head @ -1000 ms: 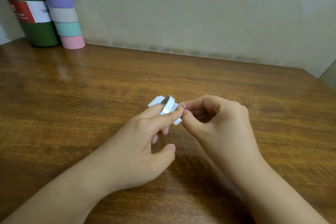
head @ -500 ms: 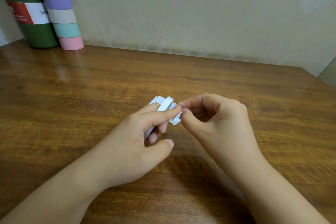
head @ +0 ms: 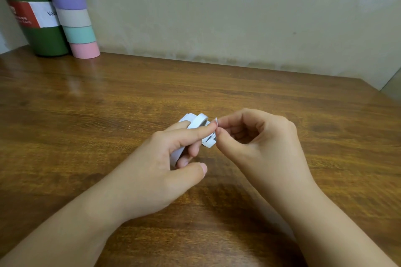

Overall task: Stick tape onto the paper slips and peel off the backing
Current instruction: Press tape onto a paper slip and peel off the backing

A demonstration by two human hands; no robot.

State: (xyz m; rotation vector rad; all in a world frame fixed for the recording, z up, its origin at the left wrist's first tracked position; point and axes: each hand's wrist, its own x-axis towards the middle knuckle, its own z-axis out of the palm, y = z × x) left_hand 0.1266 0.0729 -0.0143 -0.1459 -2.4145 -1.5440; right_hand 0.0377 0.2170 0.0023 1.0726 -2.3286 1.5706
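Wooden table (head: 108,97), green canister (head: 32,11) and banded tube (head: 73,13) at rear wall.
Left hand (head: 156,171) grips tape roll (head: 198,122), hiding paper slips (head: 209,141); right hand (head: 258,143) pinches backing tab (head: 216,119).

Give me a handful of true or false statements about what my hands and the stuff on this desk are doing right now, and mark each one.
1. The left hand holds a white tape roll. True.
2. The right hand lies flat and open on the wooden table. False: its thumb and forefinger pinch a small white tape end just right of the roll.
3. A green canister stands at the far left against the wall. True.
4. The stack of pastel tape rolls stands at the far right of the table. False: it stands at the far left, beside the canister.
5. Printed paper slips show beneath the fingertips. True.
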